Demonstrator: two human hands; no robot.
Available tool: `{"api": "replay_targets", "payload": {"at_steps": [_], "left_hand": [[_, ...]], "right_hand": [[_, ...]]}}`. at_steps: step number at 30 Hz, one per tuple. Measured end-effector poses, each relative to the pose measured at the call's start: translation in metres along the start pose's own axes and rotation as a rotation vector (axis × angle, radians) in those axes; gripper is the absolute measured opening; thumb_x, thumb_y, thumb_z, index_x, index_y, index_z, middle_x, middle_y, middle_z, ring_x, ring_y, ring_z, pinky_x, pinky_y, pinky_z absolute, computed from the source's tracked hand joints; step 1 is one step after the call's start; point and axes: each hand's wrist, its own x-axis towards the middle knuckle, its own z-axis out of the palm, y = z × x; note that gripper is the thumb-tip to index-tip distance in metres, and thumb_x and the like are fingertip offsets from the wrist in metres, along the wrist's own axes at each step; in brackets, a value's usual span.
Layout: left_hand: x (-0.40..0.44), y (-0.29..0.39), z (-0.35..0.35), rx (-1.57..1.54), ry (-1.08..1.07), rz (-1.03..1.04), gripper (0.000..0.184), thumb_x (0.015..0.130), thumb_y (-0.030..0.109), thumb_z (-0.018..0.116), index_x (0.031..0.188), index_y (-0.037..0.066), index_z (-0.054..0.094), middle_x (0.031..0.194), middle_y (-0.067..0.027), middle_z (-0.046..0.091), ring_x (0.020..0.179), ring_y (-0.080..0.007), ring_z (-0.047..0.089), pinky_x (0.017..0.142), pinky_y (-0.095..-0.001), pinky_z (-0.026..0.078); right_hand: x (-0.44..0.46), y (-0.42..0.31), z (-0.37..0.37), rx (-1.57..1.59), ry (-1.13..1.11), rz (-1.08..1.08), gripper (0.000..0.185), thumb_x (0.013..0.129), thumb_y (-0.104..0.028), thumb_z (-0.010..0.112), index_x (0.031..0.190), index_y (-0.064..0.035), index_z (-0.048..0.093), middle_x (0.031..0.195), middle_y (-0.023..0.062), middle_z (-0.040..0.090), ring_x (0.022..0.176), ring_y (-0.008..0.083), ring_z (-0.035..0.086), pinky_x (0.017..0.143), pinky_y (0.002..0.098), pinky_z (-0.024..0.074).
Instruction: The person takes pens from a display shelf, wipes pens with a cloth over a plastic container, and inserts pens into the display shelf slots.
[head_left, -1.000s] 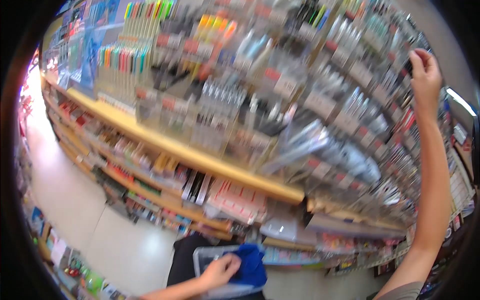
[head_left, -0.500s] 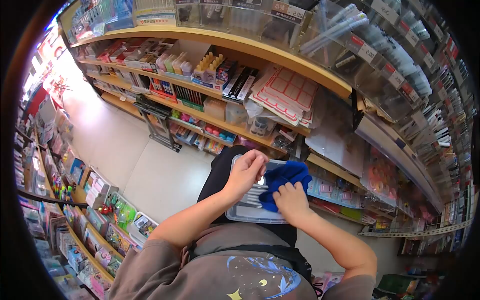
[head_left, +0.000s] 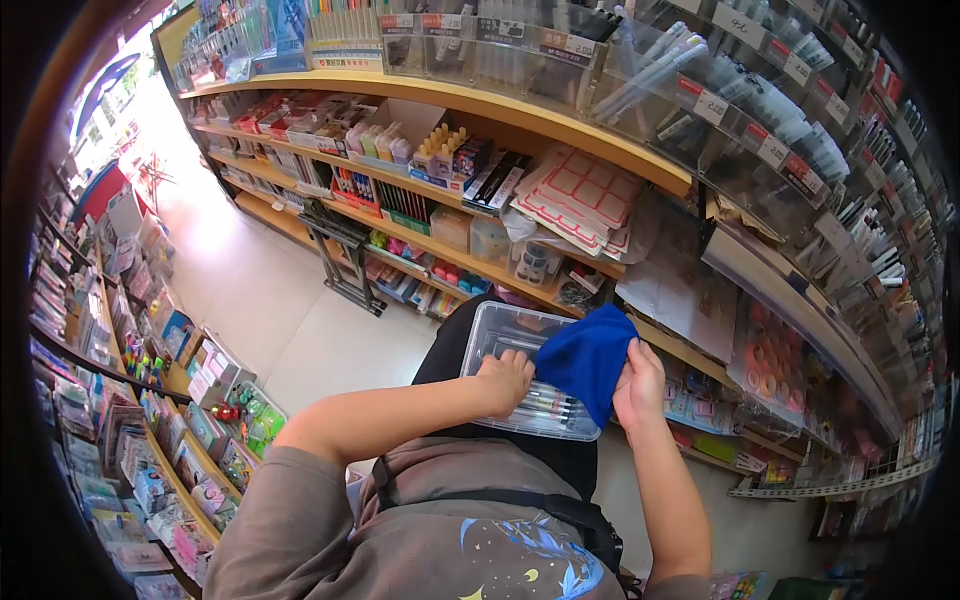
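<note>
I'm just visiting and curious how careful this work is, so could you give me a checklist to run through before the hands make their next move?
1. Blue cloth in hand: ok, the right hand grips its edge.
2. Clear box supported: ok, it appears to rest on the lap.
3. Box open at the top: ok, no lid covers it.
4. Pens inside the box: ok, several lie there.
5. Whole box in plain sight: not ok, the cloth hides part of it from this view.
6. Left hand free: cannot tell, its fingertips are hard to see.
</note>
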Motion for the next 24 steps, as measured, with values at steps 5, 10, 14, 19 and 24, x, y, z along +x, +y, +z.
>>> {"api": "replay_targets", "payload": {"at_steps": [5, 10, 14, 19, 24], "left_hand": [[0.009, 0.011, 0.011, 0.281, 0.049, 0.031, 0.046, 0.069, 0.02, 0.063, 0.109, 0.002, 0.047, 0.101, -0.0121, 0.05, 0.094, -0.0254, 0.05, 0.071, -0.0405, 0.044], [0.018, 0.012, 0.02, 0.264, 0.094, 0.068, 0.029, 0.077, 0.016, 0.052, 0.101, 0.001, 0.052, 0.093, -0.0135, 0.056, 0.084, -0.0273, 0.055, 0.065, -0.0403, 0.047], [0.029, 0.007, 0.031, 0.163, 0.032, 0.085, 0.028, 0.077, 0.016, 0.052, 0.1, -0.001, 0.052, 0.094, -0.0167, 0.058, 0.085, -0.0291, 0.058, 0.067, -0.0369, 0.05], [0.027, 0.004, 0.027, 0.094, -0.018, 0.105, 0.028, 0.078, 0.016, 0.05, 0.1, -0.002, 0.053, 0.098, -0.0183, 0.056, 0.087, -0.0287, 0.058, 0.067, -0.037, 0.05], [0.019, 0.007, 0.014, 0.195, 0.325, -0.022, 0.023, 0.08, 0.019, 0.048, 0.092, 0.004, 0.06, 0.101, -0.016, 0.054, 0.1, -0.0291, 0.049, 0.071, -0.0391, 0.047]], "right_hand": [[-0.004, 0.006, -0.007, 0.134, -0.035, 0.034, 0.022, 0.092, -0.016, 0.042, 0.107, -0.0019, 0.049, 0.108, 0.0086, 0.055, 0.102, 0.0201, 0.052, 0.092, 0.0336, 0.0385], [-0.004, 0.016, -0.009, 0.253, -0.124, 0.035, 0.02, 0.091, -0.016, 0.042, 0.108, -0.0048, 0.048, 0.11, 0.0069, 0.054, 0.104, 0.0201, 0.05, 0.093, 0.0354, 0.0368], [-0.007, 0.012, -0.008, 0.357, -0.14, 0.041, 0.022, 0.091, -0.017, 0.043, 0.11, -0.0073, 0.047, 0.112, 0.0062, 0.053, 0.105, 0.0216, 0.049, 0.094, 0.0383, 0.0366], [-0.003, 0.017, -0.024, 0.563, -0.196, 0.103, 0.031, 0.09, -0.023, 0.044, 0.118, -0.009, 0.046, 0.119, 0.0064, 0.051, 0.112, 0.0243, 0.046, 0.098, 0.0425, 0.034], [-0.01, 0.011, -0.031, 0.649, -0.192, 0.082, 0.038, 0.088, -0.029, 0.046, 0.121, -0.009, 0.047, 0.125, 0.0078, 0.048, 0.116, 0.0268, 0.043, 0.101, 0.0449, 0.0297]]}}
